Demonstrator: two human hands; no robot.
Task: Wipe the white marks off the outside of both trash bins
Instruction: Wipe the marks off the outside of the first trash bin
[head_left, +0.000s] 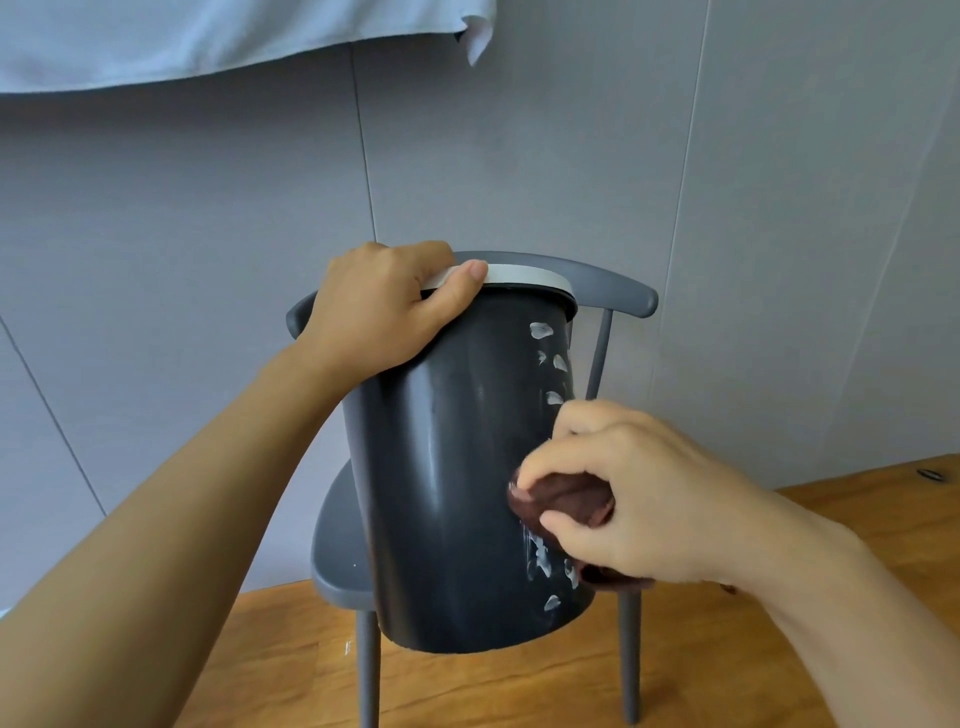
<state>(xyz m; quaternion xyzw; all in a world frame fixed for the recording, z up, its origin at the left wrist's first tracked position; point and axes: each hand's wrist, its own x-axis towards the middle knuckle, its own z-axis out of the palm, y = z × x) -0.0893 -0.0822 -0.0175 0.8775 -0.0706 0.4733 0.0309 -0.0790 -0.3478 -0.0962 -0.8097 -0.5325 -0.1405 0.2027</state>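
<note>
I had the dark trash bin (447, 467) tilted on the seat of a grey chair (337, 551), its white rim (524, 274) leaning toward the chair's backrest. My left hand (384, 306) gripped the bin at the top, thumb curled over the white rim and fingers wrapped behind it. My right hand (623, 499) clutched a dark brown cloth (561, 501) and pressed it against the bin's right side, about midway down. White marks (543, 330) dotted that right side above the cloth, and more smeared ones sat just below it, near the bin's base. The chair stood on a wooden floor (291, 670) in front of a grey panelled wall (208, 208), and a pale blue fabric (156, 36) hung across the upper left.
</note>
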